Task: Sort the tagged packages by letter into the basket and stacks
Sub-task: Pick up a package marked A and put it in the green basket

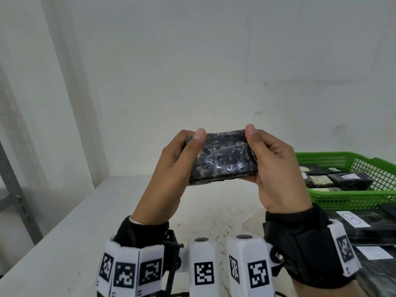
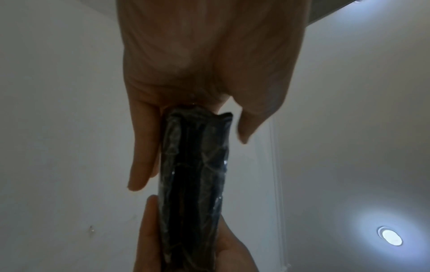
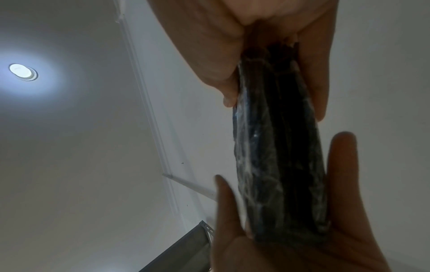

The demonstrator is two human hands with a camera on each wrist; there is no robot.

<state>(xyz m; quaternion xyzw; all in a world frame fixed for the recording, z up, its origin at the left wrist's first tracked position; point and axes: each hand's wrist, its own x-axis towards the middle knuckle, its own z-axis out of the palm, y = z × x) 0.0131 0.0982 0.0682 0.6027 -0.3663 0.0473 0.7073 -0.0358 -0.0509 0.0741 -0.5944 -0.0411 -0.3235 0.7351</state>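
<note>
A black plastic-wrapped package point(image 1: 225, 159) is held up above the white table point(image 1: 90, 221), between both hands. My left hand point(image 1: 190, 148) grips its left end, thumb on the near face, fingers behind. My right hand point(image 1: 257, 146) grips the right end the same way. No letter tag shows on the face turned to me. In the left wrist view the package point(image 2: 195, 184) runs edge-on from my left hand point(image 2: 186, 73); the right wrist view shows the package point(image 3: 279, 147) under my right hand point(image 3: 221, 46).
A green mesh basket point(image 1: 342, 198) at the right holds several black packages with white tags. In front of it lies a black stack tagged B point(image 1: 353, 219), and nearer still another with a white tag point(image 1: 375, 252). A grey metal post point(image 1: 15, 189) stands at the left.
</note>
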